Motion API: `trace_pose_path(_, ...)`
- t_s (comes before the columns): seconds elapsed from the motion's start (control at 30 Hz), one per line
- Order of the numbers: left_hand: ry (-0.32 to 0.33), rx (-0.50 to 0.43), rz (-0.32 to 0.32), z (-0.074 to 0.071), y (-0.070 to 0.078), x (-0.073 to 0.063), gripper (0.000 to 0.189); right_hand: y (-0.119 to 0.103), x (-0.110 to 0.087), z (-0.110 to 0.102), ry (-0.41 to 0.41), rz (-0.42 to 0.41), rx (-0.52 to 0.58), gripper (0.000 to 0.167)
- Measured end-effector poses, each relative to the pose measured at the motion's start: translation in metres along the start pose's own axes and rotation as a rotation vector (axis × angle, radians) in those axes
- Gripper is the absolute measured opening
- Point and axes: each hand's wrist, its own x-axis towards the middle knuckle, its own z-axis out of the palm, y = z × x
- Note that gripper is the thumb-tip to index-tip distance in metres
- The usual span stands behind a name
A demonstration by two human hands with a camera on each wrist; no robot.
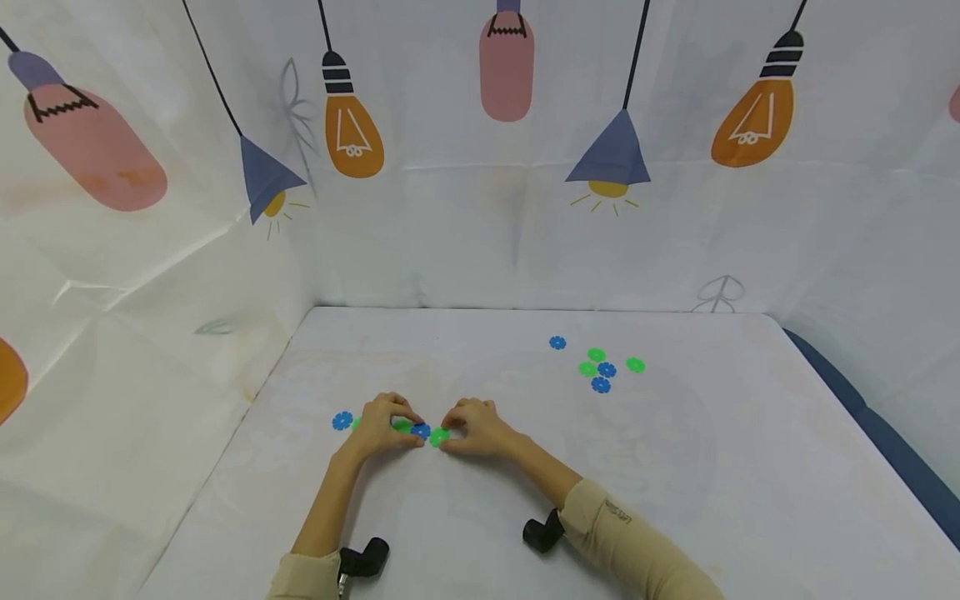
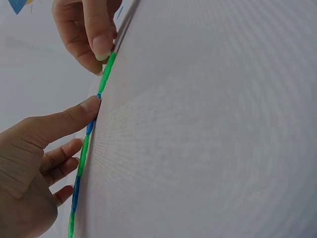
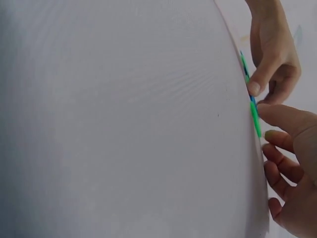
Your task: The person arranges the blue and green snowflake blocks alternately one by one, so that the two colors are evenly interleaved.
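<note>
A row of flat, notched plastic discs in alternating blue and green lies on the white table, partly behind my left hand [image 1: 378,429]. The thumb and index finger of that hand pinch a blue disc [image 1: 421,431] near the row's right end. My right hand [image 1: 480,428] pinches the green end disc [image 1: 439,437], whose edge meets the blue one. In the left wrist view the discs run edge to edge, with a green disc [image 2: 82,154] beside the left fingers. Another blue disc [image 1: 342,421] shows at the row's left end.
At the back right lie several loose discs, among them a blue disc [image 1: 557,342] and a green disc [image 1: 635,365]. A white patterned sheet [image 1: 465,233] rises behind the table [image 1: 525,533] and along its left side. Dark blue material [image 1: 885,433] runs beside the right edge.
</note>
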Motion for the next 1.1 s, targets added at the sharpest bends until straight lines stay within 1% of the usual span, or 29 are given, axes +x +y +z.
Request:
trace_pose_path(0.17,-0.008,0.000,-0.024,-0.001,0.002,0.000,0.025,0.009,-0.005,-0.005,0.017,-0.003,0.051,0.026)
trace_pose_path(0.27,-0.012,0.001,-0.041,-0.001,0.003,0.000,0.024,0.016,-0.010,-0.010,0.042,-0.004,0.080,0.025)
trace_pose_path(0.37,-0.009,-0.007,-0.035,-0.001,0.003,0.000,0.024,0.024,-0.016,-0.019,0.068,0.015,0.097,0.025)
trace_pose_path(0.47,-0.008,-0.011,-0.017,-0.002,0.003,0.000,0.025,0.038,-0.023,-0.029,0.121,0.039,0.091,0.024)
trace_pose_path(0.53,-0.008,-0.009,-0.010,-0.002,0.002,-0.001,0.025,0.050,-0.027,-0.036,0.166,0.068,0.094,0.023)
trace_pose_path(0.6,-0.010,-0.008,-0.010,-0.002,0.002,-0.001,0.025,0.064,-0.030,-0.044,0.231,0.087,0.085,0.023)
trace_pose_path(0.73,-0.008,-0.015,-0.015,-0.002,0.001,-0.001,0.025,0.092,-0.033,-0.064,0.340,0.169,0.067,0.024)
trace_pose_path(0.83,-0.006,-0.028,-0.031,-0.002,0.001,-0.001,0.025,0.114,-0.034,-0.078,0.400,0.231,0.068,0.029)
trace_pose_path(0.9,-0.007,-0.036,-0.044,-0.001,0.000,-0.001,0.024,0.127,-0.034,-0.086,0.424,0.262,0.066,0.033)
trace_pose_path(0.97,-0.003,-0.035,-0.049,-0.001,0.000,-0.001,0.024,0.138,-0.033,-0.093,0.428,0.298,0.076,0.037)
trace_pose_path(1.1,0.001,-0.048,-0.052,0.000,0.000,-0.002,0.023,0.148,-0.030,-0.103,0.392,0.368,0.036,0.043)
